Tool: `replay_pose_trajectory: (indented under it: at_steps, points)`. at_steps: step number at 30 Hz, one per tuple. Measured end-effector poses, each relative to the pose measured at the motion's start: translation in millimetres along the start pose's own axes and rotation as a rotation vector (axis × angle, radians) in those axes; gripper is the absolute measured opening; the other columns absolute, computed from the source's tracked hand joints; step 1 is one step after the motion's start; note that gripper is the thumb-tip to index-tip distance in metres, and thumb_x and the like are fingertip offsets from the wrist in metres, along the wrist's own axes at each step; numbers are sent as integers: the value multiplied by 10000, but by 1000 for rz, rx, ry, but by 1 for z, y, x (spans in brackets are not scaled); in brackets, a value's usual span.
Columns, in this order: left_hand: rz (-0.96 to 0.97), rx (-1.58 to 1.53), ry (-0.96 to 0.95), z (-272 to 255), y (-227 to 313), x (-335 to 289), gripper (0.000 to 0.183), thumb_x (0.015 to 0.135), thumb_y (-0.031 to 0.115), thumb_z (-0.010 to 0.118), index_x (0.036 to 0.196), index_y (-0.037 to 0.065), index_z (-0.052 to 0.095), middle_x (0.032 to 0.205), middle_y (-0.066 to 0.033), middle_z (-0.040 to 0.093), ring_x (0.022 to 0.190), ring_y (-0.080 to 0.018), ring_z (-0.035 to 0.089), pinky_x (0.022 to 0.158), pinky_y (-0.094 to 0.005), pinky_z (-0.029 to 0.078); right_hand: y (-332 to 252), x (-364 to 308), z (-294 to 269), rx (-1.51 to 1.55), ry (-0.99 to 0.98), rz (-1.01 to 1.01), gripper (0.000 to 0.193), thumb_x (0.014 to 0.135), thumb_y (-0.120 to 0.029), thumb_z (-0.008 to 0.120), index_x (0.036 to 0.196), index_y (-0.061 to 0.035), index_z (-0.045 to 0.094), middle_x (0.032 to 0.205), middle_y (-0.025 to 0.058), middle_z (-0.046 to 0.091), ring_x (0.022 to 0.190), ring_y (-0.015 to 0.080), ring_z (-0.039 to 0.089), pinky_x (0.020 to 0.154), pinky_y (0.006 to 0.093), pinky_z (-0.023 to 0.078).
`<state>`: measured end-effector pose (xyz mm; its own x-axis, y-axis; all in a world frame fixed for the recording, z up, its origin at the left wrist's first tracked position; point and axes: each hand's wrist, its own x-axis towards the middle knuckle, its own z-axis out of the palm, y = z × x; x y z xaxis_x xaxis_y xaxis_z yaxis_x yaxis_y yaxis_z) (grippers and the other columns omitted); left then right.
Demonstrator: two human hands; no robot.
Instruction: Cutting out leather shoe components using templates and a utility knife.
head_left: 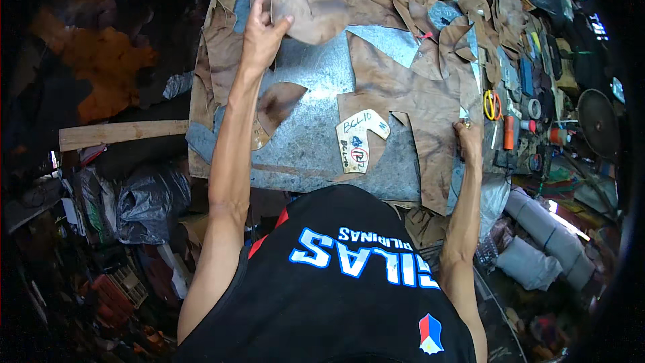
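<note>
My left hand (262,37) is up at the far left of the worktable, its thumb on the near edge of a curved brown leather piece (312,10) and its fingers behind that piece. A large cut leather sheet (403,87) with an irregular outline lies across the middle right. My right hand (468,140) is closed at this sheet's right edge; what its fingers hold is hidden. Between my hands, close to my body, a cream card pattern (353,141) with handwritten marks lies on a small leather piece. Another leather offcut (279,104) rests beside my left forearm.
Leather scraps (470,7) cover the far side of the metal-topped table (302,154). At the right are yellow-handled scissors (492,104), an orange cylinder (508,133) and a tape roll (534,107). A wooden board (124,134) juts out left. Wrapped bundles (544,228) stand at lower right.
</note>
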<state>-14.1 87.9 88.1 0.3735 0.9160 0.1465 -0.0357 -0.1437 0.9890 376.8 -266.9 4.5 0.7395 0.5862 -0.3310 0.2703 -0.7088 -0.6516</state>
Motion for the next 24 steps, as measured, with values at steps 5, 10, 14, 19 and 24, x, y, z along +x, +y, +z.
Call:
replay_pose_trajectory:
  at_steps: [5,10,14,19,24]
  points:
    - [-222,-164,7,44,-47,44,854,843,56,715,1495,31,164,1173,-203,610,964,-234,651,686,-333,582,-17,-25,15,-96,136,-102,331,834,-157,645,1051,92,620,859,170,674,771,268,639,722,385,488]
    - [-342,-188,104,55,-121,60,848,852,-2,668,1491,30,109,1116,-233,584,925,-290,661,686,-417,622,-57,-73,27,-220,278,-190,443,889,-184,611,1264,42,547,1062,296,650,1013,424,636,845,431,496]
    - [-181,82,139,58,-90,37,743,858,66,682,1456,13,243,1064,-188,638,882,-243,676,679,-356,588,-71,-116,43,-138,212,-172,398,896,-161,614,1262,-11,571,1068,257,659,970,405,648,846,420,507]
    - [306,616,-252,58,-63,-94,327,850,153,683,1124,-20,638,1089,-231,650,980,-379,640,853,-420,513,-76,-171,90,-217,-114,-450,378,850,-182,671,1211,-88,612,1014,200,654,864,364,666,734,439,535]
    - [295,812,-551,58,-45,-199,570,811,315,736,1264,18,558,1306,-230,526,1273,-422,446,1053,-502,364,-79,-202,120,-346,-285,-418,532,819,-207,701,1324,-177,536,929,181,617,772,399,645,643,495,517]
